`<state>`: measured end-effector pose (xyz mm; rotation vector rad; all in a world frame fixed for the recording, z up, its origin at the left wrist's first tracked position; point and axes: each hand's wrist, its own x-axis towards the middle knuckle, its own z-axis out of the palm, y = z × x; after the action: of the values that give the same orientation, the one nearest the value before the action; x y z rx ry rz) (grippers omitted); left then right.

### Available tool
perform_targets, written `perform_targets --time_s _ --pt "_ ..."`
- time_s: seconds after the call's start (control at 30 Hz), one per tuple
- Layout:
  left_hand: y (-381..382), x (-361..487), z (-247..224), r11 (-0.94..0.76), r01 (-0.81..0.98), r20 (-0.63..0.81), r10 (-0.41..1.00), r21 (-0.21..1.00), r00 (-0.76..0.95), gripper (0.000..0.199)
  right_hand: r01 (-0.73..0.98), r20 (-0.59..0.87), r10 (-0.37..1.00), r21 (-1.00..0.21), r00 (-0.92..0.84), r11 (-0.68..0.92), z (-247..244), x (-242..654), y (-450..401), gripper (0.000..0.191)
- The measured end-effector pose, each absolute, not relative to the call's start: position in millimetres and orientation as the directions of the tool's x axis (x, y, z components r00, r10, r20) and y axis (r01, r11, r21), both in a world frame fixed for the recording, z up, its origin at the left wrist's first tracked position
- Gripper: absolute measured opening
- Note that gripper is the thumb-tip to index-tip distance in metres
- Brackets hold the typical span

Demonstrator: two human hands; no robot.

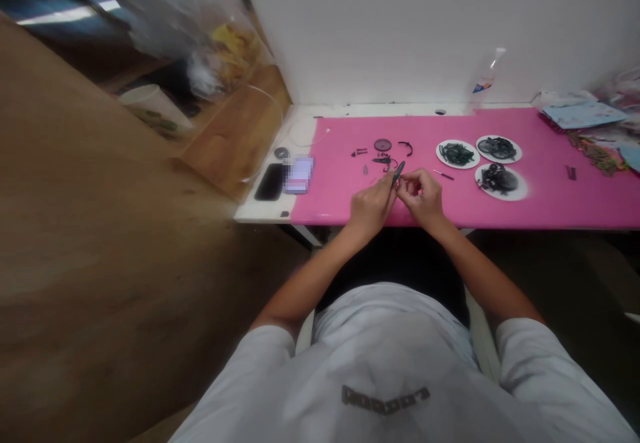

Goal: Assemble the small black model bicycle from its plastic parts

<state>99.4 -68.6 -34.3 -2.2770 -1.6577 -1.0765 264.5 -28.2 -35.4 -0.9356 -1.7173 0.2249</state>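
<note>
The left hand (369, 206) is clamping its fingers on a dark piece (399, 172) — the right hand (423, 196), left of 3 plates (520, 186), is pinching fingertips together, perhaps on its end.

The pink table cover (555, 206) looked smooth, with a faint sheen. The held black part (399, 172) resembled matt plastic; the bottle (485, 80) was clear, glossy plastic, the shirt (390, 336) matt cloth.

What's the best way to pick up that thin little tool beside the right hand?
Probably by the thicker, dark end of the thin tool, coming down from above with the right hand: it lies flat on the pink mat, nothing over it, and the other end is slimmer.
</note>
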Motion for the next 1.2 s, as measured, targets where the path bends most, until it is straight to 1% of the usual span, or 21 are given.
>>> perform_targets --time_s 0.17,0.33,0.47,0.57,0.73,0.9,1.07,1.2 --pt "-68.3 100.1 -33.6 -0.361 0.886 0.571 0.809 0.291 0.142 0.043 0.417 0.68 0.731 -0.648 -0.06 0.637 -33.9 263.0 -29.3 0.014" --pt "-67.3 99.2 -33.7 -0.384 0.882 0.58 0.797 0.273 0.168 0.043 0.353 0.637 0.769 -0.708 -0.053 0.612 -33.0 261.1 -30.5 0.013" --pt "-66.4 98.8 -33.4 -0.399 0.874 0.58 0.795 0.278 0.179 0.043 0.309 0.603 0.796 -0.749 -0.051 0.586 -33.3 259.8 -30.4 0.019" --pt "-66.1 99.0 -33.4 -0.4 0.869 0.572 0.801 0.293 0.176 0.045 0.244 0.56 0.827 -0.795 -0.058 0.555 -34.3 259.1 -29.8 0.024" --pt "-65.4 99.0 -35.6 -0.39 0.873 0.575 0.801 0.292 0.165 0.043 0.17 0.493 0.868 -0.853 -0.051 0.494 -37.6 256.6 -27.6 0.03" --pt "-64.2 99.0 -36.8 -0.404 0.873 0.601 0.78 0.272 0.174 0.044 0.119 0.437 0.897 -0.89 -0.062 0.441 -37.5 255.8 -26.6 0.039" --pt "-64.8 98.8 -34.1 -0.412 0.874 0.611 0.77 0.258 0.183 0.042 0.071 0.384 0.915 -0.916 -0.12 0.394 -35.0 256.8 -27.1 0.047" --pt "-66.9 98.4 -30.5 -0.413 0.87 0.606 0.775 0.269 0.18 0.043 0.113 0.436 0.897 -0.89 -0.069 0.441 -35.1 254.2 -31.0 0.047"
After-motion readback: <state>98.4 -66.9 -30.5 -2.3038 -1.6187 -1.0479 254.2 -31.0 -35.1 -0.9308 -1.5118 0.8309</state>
